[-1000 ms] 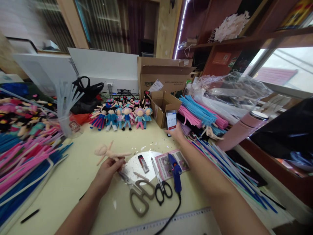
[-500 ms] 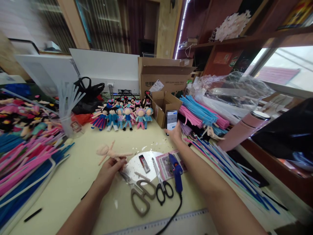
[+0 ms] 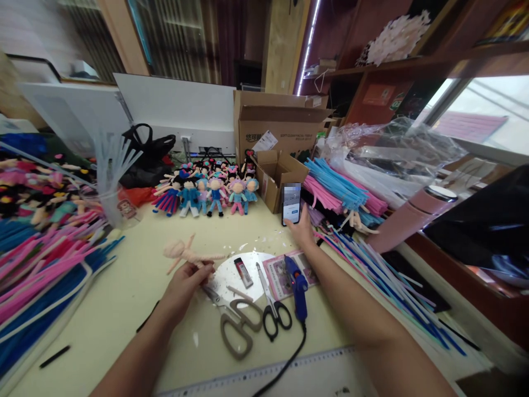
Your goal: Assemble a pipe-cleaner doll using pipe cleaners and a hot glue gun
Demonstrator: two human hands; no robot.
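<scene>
My left hand (image 3: 185, 284) is closed around the legs of a bare, skin-coloured pipe-cleaner doll (image 3: 184, 254), held just above the table. My right hand (image 3: 303, 229) reaches forward with its fingers stretched out, fingertips at the lower edge of a lit phone (image 3: 291, 203) that stands propped against a small cardboard box (image 3: 275, 172). Between my arms lie beige-handled scissors (image 3: 235, 325), black-handled scissors (image 3: 273, 311) and a blue glue gun (image 3: 297, 286) with its cord.
A row of finished dressed dolls (image 3: 209, 193) stands at the back. Heaps of pink and blue pipe cleaners lie at the left (image 3: 37, 264) and right (image 3: 343, 190). A large carton (image 3: 276, 127), a pink flask (image 3: 413, 215), a cup of clear sticks (image 3: 109, 190) and a ruler (image 3: 289, 375) are about.
My right hand has drawn back a little from the phone's face to its lower edge, and the screen has changed. My left hand keeps the doll in place.
</scene>
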